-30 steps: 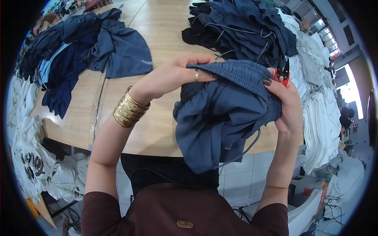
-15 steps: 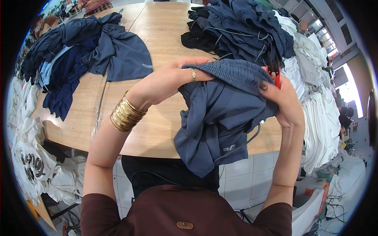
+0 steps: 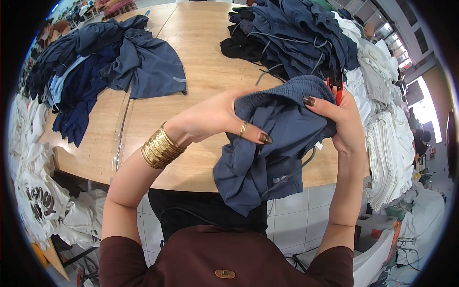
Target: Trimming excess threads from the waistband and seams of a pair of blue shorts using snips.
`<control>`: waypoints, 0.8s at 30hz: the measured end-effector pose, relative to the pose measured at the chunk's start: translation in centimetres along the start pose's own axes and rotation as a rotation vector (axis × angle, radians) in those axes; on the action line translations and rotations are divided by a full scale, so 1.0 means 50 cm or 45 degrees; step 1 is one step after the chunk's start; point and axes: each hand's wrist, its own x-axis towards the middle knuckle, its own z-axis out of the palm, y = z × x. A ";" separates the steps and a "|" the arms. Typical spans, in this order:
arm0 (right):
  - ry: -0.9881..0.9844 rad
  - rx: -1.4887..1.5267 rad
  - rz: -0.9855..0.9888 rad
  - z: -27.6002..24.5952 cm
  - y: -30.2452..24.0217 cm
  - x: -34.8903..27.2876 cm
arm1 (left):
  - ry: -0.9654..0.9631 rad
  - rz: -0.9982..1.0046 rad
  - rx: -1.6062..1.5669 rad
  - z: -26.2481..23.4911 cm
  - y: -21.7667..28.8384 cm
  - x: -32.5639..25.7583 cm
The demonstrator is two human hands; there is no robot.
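Observation:
A pair of slate-blue shorts (image 3: 282,129) with a gathered elastic waistband hangs between my hands, its legs falling over the table's front edge. My left hand (image 3: 224,115) grips the left side of the waistband, thumb on the outside and fingers hidden behind the cloth. At the right end of the waistband my right hand (image 3: 339,115) is closed, its thumb pressed on the fabric. Tucked in that same hand are red-handled snips (image 3: 338,92), their dark part pointing away from me. A grey drawstring (image 3: 308,162) dangles in a loop below the right side.
On the wooden table (image 3: 201,52), a heap of slate-blue garments (image 3: 296,38) with loose cords lies at the far right. Dark blue clothes (image 3: 86,67) are piled at the far left. Stacked white garments (image 3: 389,153) stand at the right, and white printed garments (image 3: 43,191) lie at the left.
My left thumb has come out to the front of the waistband, which has tipped so its opening shows less. My right hand keeps its hold on shorts and snips.

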 end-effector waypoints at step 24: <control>-0.206 0.010 0.167 0.035 0.064 0.016 | 0.155 -0.087 -0.117 -0.018 -0.021 -0.034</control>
